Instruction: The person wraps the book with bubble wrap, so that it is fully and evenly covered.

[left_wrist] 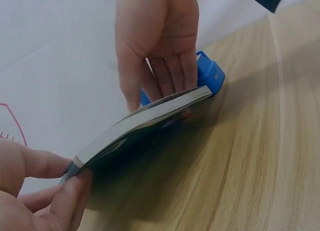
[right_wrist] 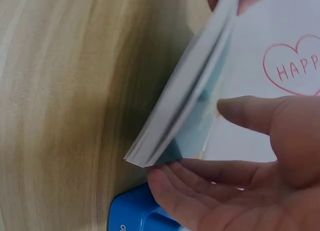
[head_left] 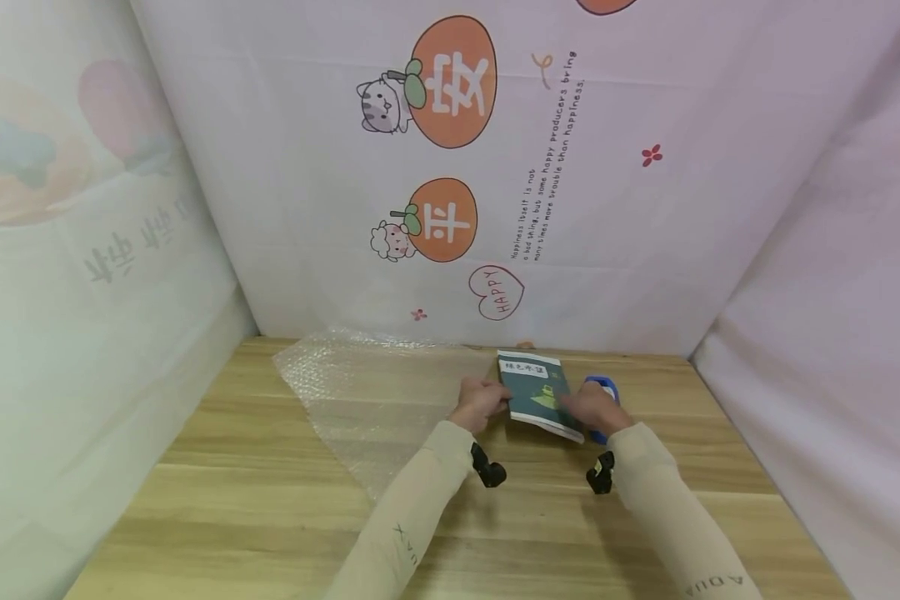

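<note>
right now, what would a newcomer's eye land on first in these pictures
Probably the big orange fruit prints on the white backdrop behind the wooden table. Next, the dark green book held tilted near the table's back, the left hand pinching one edge and the right hand at the opposite side. A sheet of clear bubble wrap also stands out, spread to their left.

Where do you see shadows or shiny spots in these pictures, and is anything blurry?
Head view: the bubble wrap glints, and faint shadows fall on the wooden tabletop; left wrist view: a dark shadow lies beneath the book; right wrist view: the book's cover artwork looks blurred.
</note>
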`<state>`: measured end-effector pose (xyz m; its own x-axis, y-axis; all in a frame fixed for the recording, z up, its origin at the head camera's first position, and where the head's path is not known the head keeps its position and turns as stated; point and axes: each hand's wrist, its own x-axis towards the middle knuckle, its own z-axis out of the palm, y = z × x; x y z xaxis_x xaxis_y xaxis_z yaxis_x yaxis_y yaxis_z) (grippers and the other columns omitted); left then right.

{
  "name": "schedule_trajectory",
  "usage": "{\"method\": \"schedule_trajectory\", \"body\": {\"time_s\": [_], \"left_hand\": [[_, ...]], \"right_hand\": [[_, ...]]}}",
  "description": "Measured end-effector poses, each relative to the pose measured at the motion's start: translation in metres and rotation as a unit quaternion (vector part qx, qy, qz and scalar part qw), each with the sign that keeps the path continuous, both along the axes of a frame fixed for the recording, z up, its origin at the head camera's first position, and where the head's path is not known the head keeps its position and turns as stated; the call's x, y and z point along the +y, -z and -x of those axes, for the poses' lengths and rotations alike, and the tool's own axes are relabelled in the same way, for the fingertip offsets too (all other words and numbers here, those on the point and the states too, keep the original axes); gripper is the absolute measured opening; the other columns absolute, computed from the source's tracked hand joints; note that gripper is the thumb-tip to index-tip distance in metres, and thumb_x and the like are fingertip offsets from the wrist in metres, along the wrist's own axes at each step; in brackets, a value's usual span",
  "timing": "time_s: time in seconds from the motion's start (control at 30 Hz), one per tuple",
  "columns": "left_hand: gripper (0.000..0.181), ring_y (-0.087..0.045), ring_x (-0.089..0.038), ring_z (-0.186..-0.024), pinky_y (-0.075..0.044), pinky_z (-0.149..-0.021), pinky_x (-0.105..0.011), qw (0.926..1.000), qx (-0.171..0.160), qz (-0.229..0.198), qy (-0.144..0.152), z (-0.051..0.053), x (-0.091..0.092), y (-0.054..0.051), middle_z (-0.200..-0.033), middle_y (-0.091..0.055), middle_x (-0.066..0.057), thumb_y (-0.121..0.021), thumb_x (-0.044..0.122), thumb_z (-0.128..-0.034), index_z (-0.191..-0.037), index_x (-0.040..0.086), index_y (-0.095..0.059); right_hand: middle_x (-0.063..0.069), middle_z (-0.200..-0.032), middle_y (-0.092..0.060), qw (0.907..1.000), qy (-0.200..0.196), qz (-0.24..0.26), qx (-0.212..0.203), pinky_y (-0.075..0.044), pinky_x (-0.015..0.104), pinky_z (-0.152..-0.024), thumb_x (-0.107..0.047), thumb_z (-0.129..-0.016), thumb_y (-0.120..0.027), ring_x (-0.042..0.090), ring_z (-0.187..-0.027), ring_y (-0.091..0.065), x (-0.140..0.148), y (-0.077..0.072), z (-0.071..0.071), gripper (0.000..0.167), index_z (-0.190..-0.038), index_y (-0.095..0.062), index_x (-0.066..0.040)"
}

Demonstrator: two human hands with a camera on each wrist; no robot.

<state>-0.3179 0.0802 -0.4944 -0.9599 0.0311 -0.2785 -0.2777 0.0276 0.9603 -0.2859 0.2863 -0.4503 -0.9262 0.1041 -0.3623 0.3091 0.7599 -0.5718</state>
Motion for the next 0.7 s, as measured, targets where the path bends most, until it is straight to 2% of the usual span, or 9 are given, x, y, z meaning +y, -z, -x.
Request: {"method": "schedule_trajectory", "body": {"time_s": [0.07, 0.17, 0.27, 0.43, 0.57, 0.7], "left_hand": [[0.014, -0.072, -0.009, -0.076, -0.057, -0.068, -0.019, 1.0, 0.003, -0.003, -0.001, 0.0, 0.0, -0.001, -0.099, -0.081, -0.015, -0.077, -0.001, -0.0893, -0.102, -0.005, -0.079], [0.015, -0.073, -0.011, -0.081, -0.059, -0.073, -0.021, 1.0, 0.004, -0.005, -0.004, -0.001, -0.001, -0.002, -0.103, -0.08, -0.015, -0.077, -0.001, -0.0895, -0.104, -0.005, -0.079], [0.016, -0.075, -0.014, -0.085, -0.061, -0.077, -0.024, 1.0, 0.006, -0.001, -0.001, -0.001, -0.002, -0.003, -0.105, -0.079, -0.015, -0.077, 0.0, -0.0902, -0.105, -0.005, -0.078], [0.018, -0.077, -0.018, -0.089, -0.062, -0.081, -0.027, 0.9997, 0.017, 0.011, 0.009, -0.002, -0.007, -0.006, -0.105, -0.078, -0.016, -0.076, 0.001, -0.0906, -0.107, -0.005, -0.077], [0.022, -0.078, -0.022, -0.095, -0.064, -0.087, -0.032, 0.9996, 0.017, 0.016, 0.013, -0.001, -0.01, -0.006, -0.109, -0.077, -0.017, -0.076, -0.001, -0.0906, -0.112, -0.005, -0.076], [0.024, -0.078, -0.023, -0.098, -0.065, -0.089, -0.033, 0.9996, 0.009, 0.022, 0.011, 0.001, -0.011, -0.006, -0.113, -0.076, -0.018, -0.076, -0.002, -0.0907, -0.114, -0.004, -0.076]], "right_hand": [[0.0, -0.07, -0.048, 0.9997, 0.003, -0.023, 0.002, -0.041, 0.025, -0.054, -0.031, -0.103, -0.058, 0.013, -0.057, -0.047, -0.003, 0.001, 0.0, 0.032, -0.088, -0.052, -0.003], [0.011, -0.084, -0.058, 0.998, -0.005, -0.062, 0.008, -0.05, 0.028, -0.061, -0.029, -0.102, -0.061, 0.021, -0.071, -0.059, -0.006, 0.001, -0.002, 0.038, -0.103, -0.057, 0.009], [0.017, -0.094, -0.061, 0.9962, -0.008, -0.086, 0.009, -0.054, 0.032, -0.067, -0.03, -0.103, -0.063, 0.027, -0.082, -0.064, -0.008, -0.001, -0.005, 0.045, -0.115, -0.056, 0.014], [0.016, -0.086, -0.062, 0.9952, 0.003, -0.095, 0.023, -0.055, 0.031, -0.064, -0.025, -0.098, -0.07, 0.025, -0.077, -0.064, -0.01, -0.004, -0.005, 0.039, -0.105, -0.059, 0.012], [0.018, -0.095, -0.066, 0.9931, 0.006, -0.105, 0.052, -0.058, 0.036, -0.073, -0.027, -0.094, -0.076, 0.027, -0.086, -0.061, -0.007, -0.003, -0.005, 0.043, -0.106, -0.064, 0.012], [0.02, -0.098, -0.07, 0.9942, 0.013, -0.07, 0.08, -0.057, 0.037, -0.075, -0.026, -0.091, -0.08, 0.027, -0.089, -0.062, -0.002, 0.001, -0.008, 0.041, -0.102, -0.069, 0.012]]}}
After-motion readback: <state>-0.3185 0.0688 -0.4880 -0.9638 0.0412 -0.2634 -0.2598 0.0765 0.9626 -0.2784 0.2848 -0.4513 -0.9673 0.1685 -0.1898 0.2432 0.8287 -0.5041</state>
